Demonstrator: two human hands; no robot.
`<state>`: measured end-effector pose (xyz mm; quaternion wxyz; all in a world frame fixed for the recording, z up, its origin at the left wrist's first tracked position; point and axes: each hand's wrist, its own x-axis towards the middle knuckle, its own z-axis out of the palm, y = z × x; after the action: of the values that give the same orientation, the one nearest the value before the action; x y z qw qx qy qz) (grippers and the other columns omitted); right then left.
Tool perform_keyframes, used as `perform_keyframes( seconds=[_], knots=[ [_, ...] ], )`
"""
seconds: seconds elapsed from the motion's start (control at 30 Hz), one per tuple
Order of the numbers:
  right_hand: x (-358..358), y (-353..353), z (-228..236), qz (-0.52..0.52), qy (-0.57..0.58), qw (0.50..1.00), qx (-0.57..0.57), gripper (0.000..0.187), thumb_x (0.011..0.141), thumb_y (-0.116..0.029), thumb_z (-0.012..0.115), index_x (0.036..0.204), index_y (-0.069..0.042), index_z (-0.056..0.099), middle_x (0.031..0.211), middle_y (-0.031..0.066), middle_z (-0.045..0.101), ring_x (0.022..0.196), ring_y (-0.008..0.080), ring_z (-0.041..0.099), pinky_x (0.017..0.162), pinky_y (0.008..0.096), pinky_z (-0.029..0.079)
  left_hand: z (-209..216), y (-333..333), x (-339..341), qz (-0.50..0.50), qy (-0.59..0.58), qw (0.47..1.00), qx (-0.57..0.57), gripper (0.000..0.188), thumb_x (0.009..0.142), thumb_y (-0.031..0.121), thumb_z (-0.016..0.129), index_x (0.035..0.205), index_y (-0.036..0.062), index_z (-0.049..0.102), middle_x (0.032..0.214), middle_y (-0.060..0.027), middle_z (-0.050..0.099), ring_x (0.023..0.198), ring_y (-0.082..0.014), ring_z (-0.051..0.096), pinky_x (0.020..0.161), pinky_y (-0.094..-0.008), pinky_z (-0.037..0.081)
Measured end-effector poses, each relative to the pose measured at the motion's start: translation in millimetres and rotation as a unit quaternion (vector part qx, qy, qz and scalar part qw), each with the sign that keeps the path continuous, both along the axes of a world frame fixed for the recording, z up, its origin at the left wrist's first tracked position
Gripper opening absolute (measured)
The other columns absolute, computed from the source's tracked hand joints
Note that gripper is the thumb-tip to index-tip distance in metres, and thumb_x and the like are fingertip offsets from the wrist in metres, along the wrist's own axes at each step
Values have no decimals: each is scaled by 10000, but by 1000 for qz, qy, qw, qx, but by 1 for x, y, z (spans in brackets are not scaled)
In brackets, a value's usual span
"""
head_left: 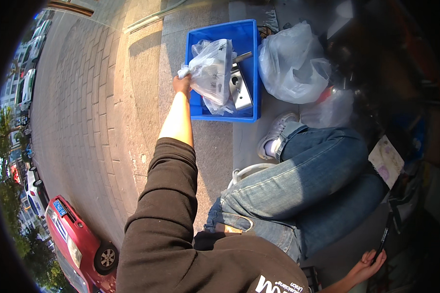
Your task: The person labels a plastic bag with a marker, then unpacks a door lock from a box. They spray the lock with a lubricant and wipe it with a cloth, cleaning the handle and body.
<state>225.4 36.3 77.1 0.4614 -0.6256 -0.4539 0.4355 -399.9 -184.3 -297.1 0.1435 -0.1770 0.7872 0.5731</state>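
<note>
The paved ground (80,97) takes the most of my view, with its rows of blocks running along the left side. On it, near the lower left corner, stands a red car (78,244). The person before me has a dark sleeve (164,190) pushed up to the elbow, and the legs, in blue jeans (288,180), are bent toward the right. Ahead of the knees there is a blue crate (225,118), and just beside its right wall lies a big, crumpled clear bag (293,63). The smaller plastic bag (210,73), which is also see-through, is over the crate's opening, partly within its walls; I cannot tell if its underside rests on something. At the right of this bag, inside the crate, a shiny metal plate (239,90) with holes lies at a slant. Nearer to the person is a pale shoe (277,134). The left hand (182,85) is at the crate's left edge, its fingers closed around the gathered top of the plastic bag. Far from it, at the lower right, the right hand (366,268) has its fingers bent around the lower end of a thin black stick (384,239), which points upward and looks like a pen.
</note>
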Motion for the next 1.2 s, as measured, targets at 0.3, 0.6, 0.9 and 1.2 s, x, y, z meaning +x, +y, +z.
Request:
perform_keyframes(
  seconds=[0.3, 0.6, 0.9, 1.2],
  knots=[
    [-20, -1, -6, -24, -35, 999, -18, 172, 937, -162, 424, 1020, -23, 482, 575, 6, 332, 508, 65, 272, 467, 196, 222, -7, 4, 30, 50, -93, 990, 89, 792, 737, 135, 698, 1346, 127, 190, 1287, -182, 370, 1065, -344, 476, 766, -500, 452],
    [-28, 4, -16, 19, -16, 999, -48, 145, 936, -173, 435, 987, -47, 487, 574, -10, 339, 511, 59, 282, 485, 195, 239, -11, 37, 45, -52, -62, 980, 179, 415, 690, -90, 477, 1098, -20, 461, 1002, -159, 566, 923, -281, 577, 732, -383, 509],
    [-31, -1, -22, 8, -17, 998, -67, 136, 929, -180, 449, 965, -54, 488, 570, -17, 328, 502, 55, 276, 479, 192, 230, -62, 45, 4, 37, -209, 976, 57, 397, 656, -65, 429, 1035, -70, 548, 877, -184, 590, 742, -273, 597, 647, -304, 485],
    [-27, -1, -26, 12, -23, 996, -81, 131, 931, -170, 440, 968, -59, 498, 558, -19, 316, 496, 53, 272, 479, 193, 229, -43, 58, 21, -64, -39, 996, 57, 658, 774, 441, 627, 1151, -85, 512, 1042, -169, 601, 898, -286, 595, 749, -354, 468]
  ],
)
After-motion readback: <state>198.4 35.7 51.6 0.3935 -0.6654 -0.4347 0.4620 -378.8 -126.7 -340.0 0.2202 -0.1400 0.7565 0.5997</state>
